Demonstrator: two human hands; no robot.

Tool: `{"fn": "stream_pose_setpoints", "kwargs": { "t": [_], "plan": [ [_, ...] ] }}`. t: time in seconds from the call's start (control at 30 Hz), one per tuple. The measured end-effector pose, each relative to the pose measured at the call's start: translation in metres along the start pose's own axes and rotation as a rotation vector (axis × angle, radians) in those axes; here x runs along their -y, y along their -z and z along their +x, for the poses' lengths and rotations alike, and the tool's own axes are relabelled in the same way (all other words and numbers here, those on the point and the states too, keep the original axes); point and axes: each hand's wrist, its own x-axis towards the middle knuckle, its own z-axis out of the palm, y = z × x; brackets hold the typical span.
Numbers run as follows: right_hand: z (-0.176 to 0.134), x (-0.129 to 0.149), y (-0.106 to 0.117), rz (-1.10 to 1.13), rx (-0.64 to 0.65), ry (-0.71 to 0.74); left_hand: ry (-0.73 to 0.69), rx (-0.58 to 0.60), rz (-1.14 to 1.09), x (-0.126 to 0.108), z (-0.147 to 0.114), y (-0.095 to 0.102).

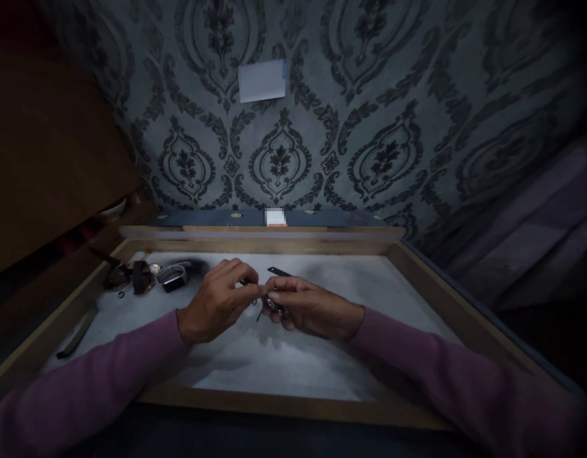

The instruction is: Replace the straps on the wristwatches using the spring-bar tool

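My right hand (317, 305) is closed around a small shiny metal piece (273, 304), which looks like a wristwatch; the fingers cover much of it. My left hand (221, 300) meets it from the left, thumb and index finger pinched together at the metal piece's edge. Whatever lies between those left fingertips is too small or hidden to make out. Below the metal piece a thin dark sliver (259, 315) sticks out. Just behind the right fingers lies a dark flat strip (278, 271) with a small hole near its end, partly covered by the hand.
A wooden-rimmed tray (255, 397) with a white bottom lies under both hands. At its back left are a watch with a pale strap (173, 278) and several dark-strapped watches (141, 277). A slim cutter-like tool (78, 331) rests along the left side. Patterned wallpaper (278, 159) rises behind.
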Motion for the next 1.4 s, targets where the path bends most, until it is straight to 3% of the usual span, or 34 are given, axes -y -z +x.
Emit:
{"fn": "stream_pose_setpoints", "kwargs": {
  "t": [0.2, 0.43, 0.67, 0.83, 1.4],
  "plan": [
    [0.003, -0.002, -0.002, 0.039, -0.079, 0.033, 0.041, 0.013, -0.044, 0.003, 0.0, -0.001],
    [0.008, -0.007, 0.004, -0.106, -0.161, 0.181, 0.284, -0.053, -0.154, 0.005, 0.002, 0.0],
    [0.006, -0.007, 0.001, -0.343, -0.186, 0.289, 0.329, 0.08, -0.188, -0.001, -0.001, -0.007],
    [0.005, -0.009, -0.003, -0.514, -0.228, 0.333, 0.382, 0.11, -0.215, -0.001, -0.003, -0.012],
    [0.005, -0.021, -0.005, -0.731, -0.298, 0.442, 0.485, 0.18, -0.367, -0.006, -0.003, -0.016]
  ]
}}
